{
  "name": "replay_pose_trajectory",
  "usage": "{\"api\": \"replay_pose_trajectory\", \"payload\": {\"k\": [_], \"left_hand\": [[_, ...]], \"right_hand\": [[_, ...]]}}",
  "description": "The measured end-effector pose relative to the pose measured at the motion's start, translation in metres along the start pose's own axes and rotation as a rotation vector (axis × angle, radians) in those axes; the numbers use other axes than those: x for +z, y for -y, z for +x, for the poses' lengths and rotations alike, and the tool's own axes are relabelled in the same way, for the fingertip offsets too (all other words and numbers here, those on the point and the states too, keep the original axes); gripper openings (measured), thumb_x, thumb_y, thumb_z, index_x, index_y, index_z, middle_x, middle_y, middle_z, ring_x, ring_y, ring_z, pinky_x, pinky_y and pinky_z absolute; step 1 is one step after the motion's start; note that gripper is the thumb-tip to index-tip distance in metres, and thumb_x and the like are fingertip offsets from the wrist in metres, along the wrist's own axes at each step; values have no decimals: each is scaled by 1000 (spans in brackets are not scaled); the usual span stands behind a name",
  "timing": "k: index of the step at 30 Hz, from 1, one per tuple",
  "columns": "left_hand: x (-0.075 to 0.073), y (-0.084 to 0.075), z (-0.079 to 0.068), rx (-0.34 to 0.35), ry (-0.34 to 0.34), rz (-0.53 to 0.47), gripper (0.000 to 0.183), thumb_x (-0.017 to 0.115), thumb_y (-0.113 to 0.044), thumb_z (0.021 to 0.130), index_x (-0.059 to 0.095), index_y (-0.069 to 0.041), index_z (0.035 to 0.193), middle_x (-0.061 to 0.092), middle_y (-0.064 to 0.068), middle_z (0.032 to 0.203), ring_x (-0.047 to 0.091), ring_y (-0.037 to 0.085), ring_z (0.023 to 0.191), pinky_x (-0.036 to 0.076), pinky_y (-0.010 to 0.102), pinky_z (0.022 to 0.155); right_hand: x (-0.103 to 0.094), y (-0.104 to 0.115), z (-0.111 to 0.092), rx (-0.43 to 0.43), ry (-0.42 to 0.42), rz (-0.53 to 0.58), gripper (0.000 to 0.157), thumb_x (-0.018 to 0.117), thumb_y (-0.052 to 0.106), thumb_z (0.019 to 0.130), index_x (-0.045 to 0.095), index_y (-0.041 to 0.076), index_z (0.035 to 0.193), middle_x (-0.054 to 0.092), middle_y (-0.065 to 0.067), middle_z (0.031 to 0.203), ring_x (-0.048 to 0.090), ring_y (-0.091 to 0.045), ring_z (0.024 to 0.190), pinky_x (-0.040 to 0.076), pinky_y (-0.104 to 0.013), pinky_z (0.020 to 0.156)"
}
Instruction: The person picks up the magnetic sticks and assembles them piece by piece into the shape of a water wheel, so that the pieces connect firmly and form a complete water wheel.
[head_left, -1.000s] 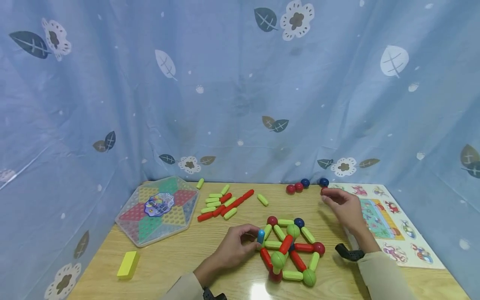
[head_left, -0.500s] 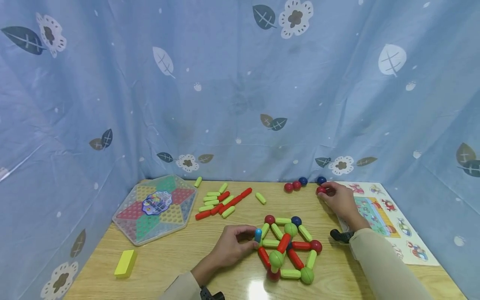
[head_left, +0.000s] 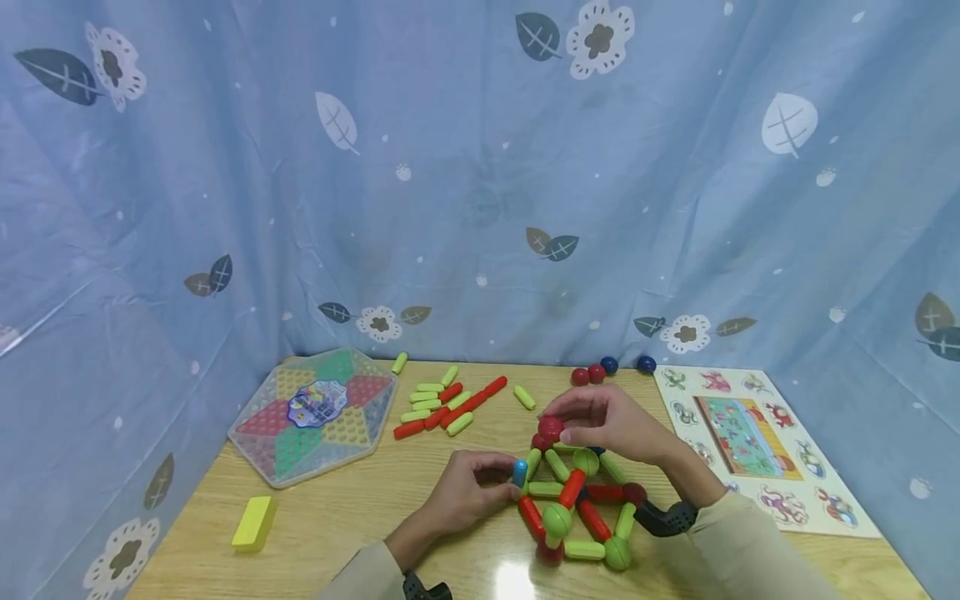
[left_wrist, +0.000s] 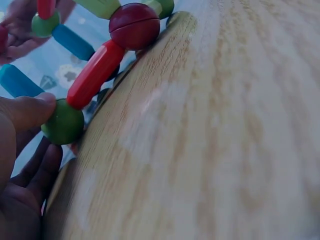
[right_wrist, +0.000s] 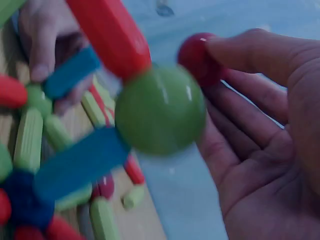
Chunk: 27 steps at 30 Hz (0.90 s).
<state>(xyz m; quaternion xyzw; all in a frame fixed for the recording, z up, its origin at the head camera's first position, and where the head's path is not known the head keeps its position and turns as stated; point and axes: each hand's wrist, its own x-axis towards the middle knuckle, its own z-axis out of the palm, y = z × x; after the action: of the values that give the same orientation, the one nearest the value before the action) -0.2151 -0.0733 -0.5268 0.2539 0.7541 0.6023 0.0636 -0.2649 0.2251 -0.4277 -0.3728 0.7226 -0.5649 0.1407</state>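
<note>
A flat ring of green and red magnetic sticks joined by coloured balls, the stick-and-ball frame (head_left: pixel 545 490), lies on the table with some sticks rising from it. My left hand (head_left: pixel 468 496) pinches a green ball (left_wrist: pixel 63 124) at its left corner, thumb on top. From that ball a blue stick (head_left: pixel 520 472) points up. Over the far side of the frame, my right hand (head_left: pixel 618 425) holds a red ball (head_left: pixel 551 428) between thumb and fingertips. In the right wrist view, a raised green ball (right_wrist: pixel 161 110) with a red stick and a blue stick fills the foreground.
Loose green and red sticks (head_left: pixel 476 400) lie back left of the frame. Red balls (head_left: pixel 580 377) and blue balls (head_left: pixel 646 364) sit by the curtain. A hexagonal game board (head_left: pixel 258 417), a yellow block (head_left: pixel 255 523) and a picture puzzle board (head_left: pixel 686 387) lie around.
My right hand has picked up the red ball near the puzzle board and carried it left and nearer, over the frame. My left hand has kept its place on the green ball.
</note>
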Motion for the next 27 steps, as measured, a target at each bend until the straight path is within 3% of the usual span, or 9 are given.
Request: {"api": "replay_pose_trajectory", "payload": {"k": [3, 7, 14, 17, 21, 24, 27], "left_hand": [[0, 3, 0, 16, 1, -6, 28, 88, -11, 94, 83, -6, 120, 83, 12, 116, 79, 17, 103, 62, 26, 93], [1, 6, 0, 33, 6, -17, 27, 87, -8, 93, 82, -4, 120, 83, 13, 115, 78, 15, 102, 62, 26, 92], [1, 4, 0, 52, 16, -9, 26, 83, -3, 94, 82, -5, 120, 83, 11, 117, 78, 10, 103, 62, 26, 94], [1, 2, 0, 42, 16, -8, 27, 83, -4, 94, 82, -7, 121, 83, 9, 118, 78, 8, 103, 63, 27, 94], [-4, -1, 0, 1, 42, -13, 30, 85, -9, 94, 82, -12, 124, 83, 5, 118, 77, 11, 105, 62, 28, 95], [-19, -4, 0, -30, 61, -41, 34, 84, -10, 96, 79, -10, 130, 81, 9, 125, 78, 20, 112, 62, 27, 97], [-44, -4, 1, -25, 39, -77, 39, 81, -6, 98, 74, -2, 136, 76, 22, 132, 75, 37, 119, 62, 27, 98]], "right_hand": [[10, 4, 11, 19, 105, -48, 32, 76, 1, 99, 75, 4, 131, 80, -12, 123, 79, -19, 109, 64, -34, 96], [20, 9, 21, 67, 185, -145, 31, 81, 7, 97, 78, 12, 128, 81, -5, 119, 79, -20, 106, 63, -36, 99], [29, 16, 23, 79, 187, -249, 32, 82, 12, 97, 79, 19, 128, 81, 4, 117, 78, -19, 104, 63, -45, 100], [24, 12, 12, 42, 90, -249, 29, 79, 13, 100, 79, 18, 129, 81, -4, 121, 78, -25, 109, 63, -45, 100], [11, -5, -17, 23, -149, -203, 23, 71, 10, 106, 78, 12, 128, 79, -15, 124, 78, -26, 112, 63, -32, 96], [4, -23, -46, 68, -302, -141, 22, 68, 8, 107, 77, 5, 128, 79, -15, 124, 78, -22, 113, 63, -27, 93], [-1, -43, -73, 107, -378, -86, 24, 68, 6, 108, 74, -2, 130, 79, -14, 125, 77, -19, 113, 63, -26, 92]]}}
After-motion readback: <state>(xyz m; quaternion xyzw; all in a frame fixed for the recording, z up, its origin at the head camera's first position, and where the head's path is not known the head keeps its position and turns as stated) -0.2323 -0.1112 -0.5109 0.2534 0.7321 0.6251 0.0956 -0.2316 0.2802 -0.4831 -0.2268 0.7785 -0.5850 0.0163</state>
